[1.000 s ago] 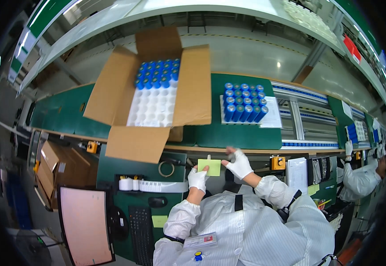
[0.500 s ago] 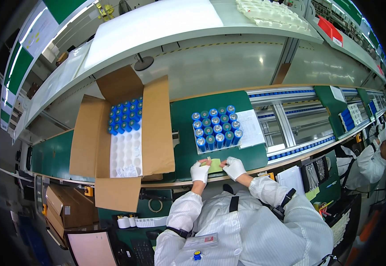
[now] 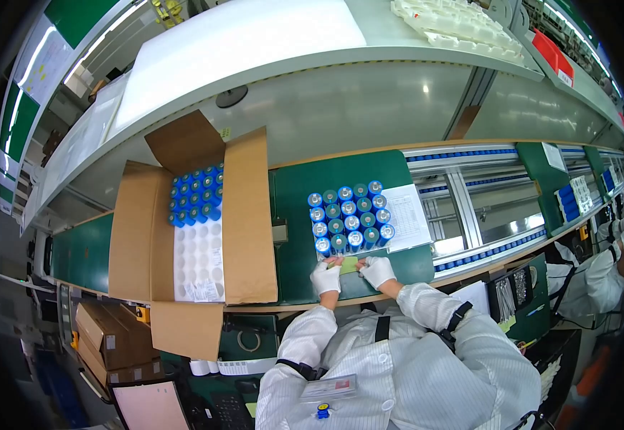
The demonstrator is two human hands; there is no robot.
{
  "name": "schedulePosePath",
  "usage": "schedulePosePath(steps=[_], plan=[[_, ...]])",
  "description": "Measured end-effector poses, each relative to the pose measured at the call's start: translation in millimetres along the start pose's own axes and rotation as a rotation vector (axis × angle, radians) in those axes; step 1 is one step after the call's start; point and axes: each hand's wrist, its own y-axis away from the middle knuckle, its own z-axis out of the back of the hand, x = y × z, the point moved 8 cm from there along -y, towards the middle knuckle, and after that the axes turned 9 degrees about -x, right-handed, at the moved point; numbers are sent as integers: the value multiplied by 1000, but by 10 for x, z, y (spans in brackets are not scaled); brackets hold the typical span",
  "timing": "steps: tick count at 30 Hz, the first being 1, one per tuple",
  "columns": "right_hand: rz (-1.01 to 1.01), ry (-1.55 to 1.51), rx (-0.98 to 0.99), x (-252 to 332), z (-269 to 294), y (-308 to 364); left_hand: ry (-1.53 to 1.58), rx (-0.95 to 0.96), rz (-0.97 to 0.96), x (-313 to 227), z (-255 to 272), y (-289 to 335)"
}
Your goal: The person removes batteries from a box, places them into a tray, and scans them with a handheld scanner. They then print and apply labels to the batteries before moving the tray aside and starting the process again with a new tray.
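In white gloves with bare fingertips, my left hand [image 3: 325, 276] and my right hand [image 3: 377, 271] pinch a small yellow-green paper slip [image 3: 348, 266] between them, one at each side. The slip is at the front edge of a block of blue cylindrical battery cells [image 3: 350, 223]. These cells stand upright in rows on a green mat [image 3: 294, 215]; some tops are silvery, others dark green. Whether the slip touches the front row, I cannot tell. Under the block's right side lies a white printed sheet [image 3: 410, 222].
To the left, an open cardboard box [image 3: 249, 222] holds more blue cells [image 3: 196, 193] at the far end of a white tray [image 3: 199, 258]. A roller conveyor [image 3: 462, 208] runs off to the right. A raised shelf [image 3: 312, 61] crosses beyond; another person [image 3: 588, 276] sits at right.
My hands and the paper slip have come closer to the front row of cells. The whole view has shifted slightly. Both hands keep their pinch.
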Motion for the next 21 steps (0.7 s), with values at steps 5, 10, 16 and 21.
schedulePosePath(steps=[5,10,16,21], plan=[[43,-18,-8,-23,-15,17,188,-30,-150,-150,-17,26],[29,-56,-54,-165,-77,-44,42,-46,56,-6,-91,-3],[110,25,-138,-154,-31,-109,-25,-106,16,-94,-78,25],[91,99,-122,-16,48,-126,-151,-89,-1,-126,-62,8]])
